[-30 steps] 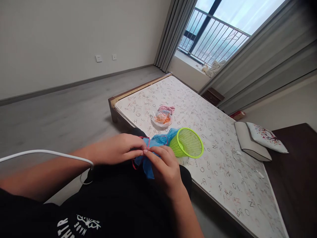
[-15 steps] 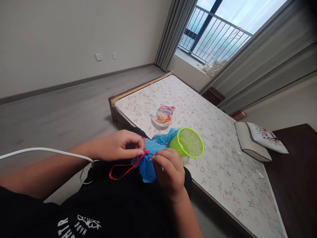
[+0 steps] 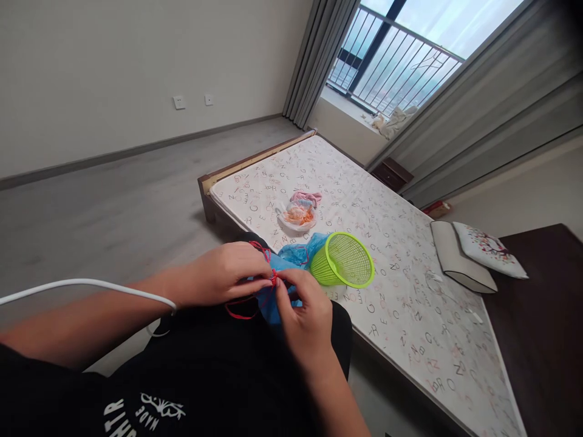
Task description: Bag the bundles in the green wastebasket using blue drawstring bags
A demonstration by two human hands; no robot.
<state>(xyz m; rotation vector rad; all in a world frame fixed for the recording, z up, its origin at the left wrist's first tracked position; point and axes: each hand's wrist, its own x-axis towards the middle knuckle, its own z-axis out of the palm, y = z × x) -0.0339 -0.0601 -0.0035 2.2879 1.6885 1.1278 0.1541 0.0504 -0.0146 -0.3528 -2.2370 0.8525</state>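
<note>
A blue plastic bag (image 3: 272, 306) lies over my lap, gathered at a knot in its red drawstring (image 3: 274, 278). My left hand (image 3: 228, 270) comes from the left and pinches the red string at the knot. From the right, my right hand (image 3: 305, 309) pinches the same knot between thumb and forefinger, its fingertips touching those of the left. A loop of the string hangs below my left hand. Just beyond stands a green mesh basket (image 3: 325, 267), tilted on the bed, with more blue plastic (image 3: 294, 255) beside it.
The bed's patterned mattress (image 3: 392, 267) stretches ahead and right. On it lie a clear bag with orange items (image 3: 298, 217), a pink cloth (image 3: 307, 198) and two pillows (image 3: 460, 258). A white cable (image 3: 91, 281) runs to my left wrist.
Both hands have come together at the knot. My right hand has moved from the gathered blue plastic to the red string, and the hanging loop has shifted right and become smaller.
</note>
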